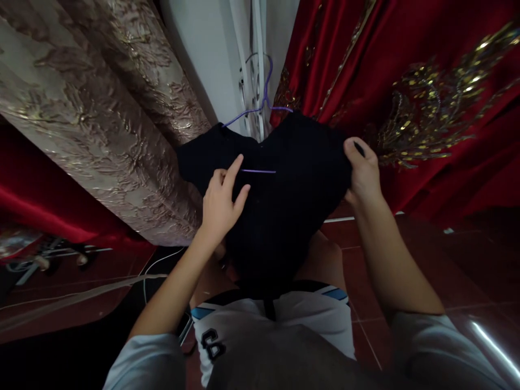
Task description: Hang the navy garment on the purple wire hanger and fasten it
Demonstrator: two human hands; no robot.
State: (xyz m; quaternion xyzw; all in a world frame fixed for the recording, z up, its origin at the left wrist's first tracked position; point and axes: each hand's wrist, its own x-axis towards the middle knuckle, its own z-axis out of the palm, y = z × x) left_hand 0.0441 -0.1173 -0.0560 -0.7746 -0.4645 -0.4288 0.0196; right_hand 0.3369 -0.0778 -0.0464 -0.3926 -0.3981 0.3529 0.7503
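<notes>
A very dark shirt hangs in front of me on a purple hanger, its hook at a white upright rack. My left hand lies against the shirt's front, fingers spread, with the index fingertip just above a thin purple bar. That bar looks like the hanger's lower rod; I cannot tell how it comes to show on the front. At the shirt's right edge, my right hand pinches the sleeve cloth between thumb and fingers. The lower part of the shirt hangs down between my knees.
Beige embossed curtain fabric hangs at the left, and red satin with gold sequins at the right. Behind the hanger stands a white rack. White cables run at lower left above reddish floor tiles.
</notes>
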